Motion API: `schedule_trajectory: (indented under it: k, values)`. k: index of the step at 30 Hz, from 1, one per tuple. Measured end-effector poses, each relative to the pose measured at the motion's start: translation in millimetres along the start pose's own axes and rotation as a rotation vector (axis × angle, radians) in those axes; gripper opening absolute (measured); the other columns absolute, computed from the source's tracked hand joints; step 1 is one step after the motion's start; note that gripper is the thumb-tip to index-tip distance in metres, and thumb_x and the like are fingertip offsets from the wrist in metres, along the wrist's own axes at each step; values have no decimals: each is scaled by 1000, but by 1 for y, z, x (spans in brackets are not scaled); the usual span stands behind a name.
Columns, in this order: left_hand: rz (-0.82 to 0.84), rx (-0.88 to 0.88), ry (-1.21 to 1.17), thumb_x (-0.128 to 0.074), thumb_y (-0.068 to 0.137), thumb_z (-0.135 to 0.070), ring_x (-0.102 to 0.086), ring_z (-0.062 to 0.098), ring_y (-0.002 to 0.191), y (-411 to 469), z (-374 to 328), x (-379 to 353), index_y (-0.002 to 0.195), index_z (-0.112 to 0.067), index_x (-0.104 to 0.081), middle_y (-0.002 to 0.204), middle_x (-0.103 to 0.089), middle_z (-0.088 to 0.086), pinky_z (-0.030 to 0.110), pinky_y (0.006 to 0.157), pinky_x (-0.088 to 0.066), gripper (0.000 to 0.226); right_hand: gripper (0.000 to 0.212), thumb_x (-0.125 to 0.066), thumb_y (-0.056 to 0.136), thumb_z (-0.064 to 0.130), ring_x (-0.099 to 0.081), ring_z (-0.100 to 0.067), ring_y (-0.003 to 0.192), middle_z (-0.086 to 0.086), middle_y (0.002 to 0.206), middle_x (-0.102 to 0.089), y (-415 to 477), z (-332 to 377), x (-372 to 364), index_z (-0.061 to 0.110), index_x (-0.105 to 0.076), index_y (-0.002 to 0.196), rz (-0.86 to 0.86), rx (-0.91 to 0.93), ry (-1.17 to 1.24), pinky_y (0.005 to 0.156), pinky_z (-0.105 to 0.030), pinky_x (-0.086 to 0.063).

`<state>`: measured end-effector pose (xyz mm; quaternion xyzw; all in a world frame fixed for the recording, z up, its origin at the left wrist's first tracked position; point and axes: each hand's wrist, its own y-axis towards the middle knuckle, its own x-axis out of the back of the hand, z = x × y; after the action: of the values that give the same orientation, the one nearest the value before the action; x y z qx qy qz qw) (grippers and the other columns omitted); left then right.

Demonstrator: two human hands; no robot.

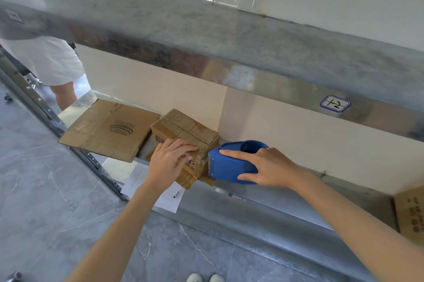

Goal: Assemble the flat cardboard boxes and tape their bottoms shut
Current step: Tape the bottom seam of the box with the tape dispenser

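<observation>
A small assembled cardboard box (185,129) stands on the metal shelf (263,203), its closed flaps facing up. My left hand (171,160) holds the box's near side, fingers curled over the top edge. My right hand (263,167) grips a blue tape dispenser (231,162), index finger stretched along its top. The dispenser's front end touches the box's right near edge, where clear tape shows on the side. A flat unfolded cardboard box (107,130) lies on the shelf just left of the assembled one.
An upper metal shelf (229,52) with a "1-2" label (335,103) hangs over the work spot. Paper sheets (160,194) lie under the box at the shelf's edge. Another cardboard box (410,213) sits at far right. A person in white (46,59) stands at far left.
</observation>
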<state>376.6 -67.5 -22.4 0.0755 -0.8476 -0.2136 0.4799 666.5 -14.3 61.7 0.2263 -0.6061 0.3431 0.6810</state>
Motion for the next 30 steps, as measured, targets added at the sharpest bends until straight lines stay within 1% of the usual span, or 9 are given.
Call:
schedule_trajectory:
  k: [4, 7, 9, 11, 14, 19, 24, 27, 30]
  values:
    - [43, -83, -11, -67, 88, -15, -55, 18, 115, 11, 9, 5, 105, -24, -75, 112, -69, -11, 39, 100, -39, 21, 78, -55, 93, 53, -36, -8, 47, 8, 51, -35, 0, -2, 3, 75, 9, 132, 6, 1, 1, 53, -15, -26]
    - [151, -108, -79, -71, 85, -1, -59, 19, 116, 19, 12, 9, 104, -17, -75, 115, -67, -6, 46, 109, -39, 25, 77, -54, 94, 54, -37, -7, 48, 9, 54, -39, 0, -1, 4, 76, 9, 131, 8, 0, 2, 57, -20, -32]
    - [210, -72, -168, -66, 87, 3, -57, 14, 119, 21, 13, 11, 106, -16, -74, 123, -61, -10, 40, 115, -34, 27, 75, -54, 94, 54, -38, -7, 49, 9, 56, -41, 0, -1, 4, 75, 7, 133, 20, -5, 3, 62, -24, -38]
    - [249, -23, -234, -67, 89, -1, -52, 9, 126, 22, 15, 13, 108, -18, -74, 130, -55, -17, 36, 116, -31, 26, 74, -54, 95, 53, -38, -8, 49, 8, 56, -41, 0, -1, 5, 72, 3, 138, 29, -10, -1, 63, -24, -39]
    - [285, 0, -258, -75, 86, -19, -47, 2, 130, 26, 14, 16, 108, -20, -74, 128, -58, -19, 34, 119, -26, 22, 72, -54, 95, 52, -37, -9, 48, 7, 54, -40, 2, 1, 6, 68, -4, 143, 33, -7, -23, 60, -23, -36]
    - [309, 34, -242, -75, 85, -24, -50, 1, 129, 32, 13, 24, 102, -26, -76, 122, -63, -23, 37, 108, -43, 17, 71, -55, 95, 51, -35, -9, 48, 10, 54, -37, 4, 1, 8, 68, -6, 144, 43, -7, -26, 58, -22, -34]
    - [403, 50, -223, -74, 88, -23, -45, -6, 128, 37, 17, 30, 106, -33, -74, 125, -57, -28, 36, 109, -41, 21, 73, -55, 96, 51, -36, -9, 47, 7, 54, -40, 3, -1, 9, 68, -2, 144, 64, -2, -33, 53, -17, -27]
    - [336, 58, -165, -84, 74, -41, -48, -4, 127, 32, 12, 25, 100, -36, -73, 121, -56, -33, 38, 101, -46, 29, 72, -54, 96, 51, -36, -8, 48, 8, 56, -41, 4, 1, 7, 68, -3, 144, 64, -12, -27, 54, -19, -27]
    - [226, 65, -139, -87, 66, -43, -53, 4, 123, 26, 5, 13, 93, -30, -71, 117, -61, -28, 35, 88, -51, 34, 71, -54, 96, 51, -34, -8, 47, 10, 53, -35, 4, 3, 8, 66, -6, 145, 61, -15, -22, 53, -16, -26]
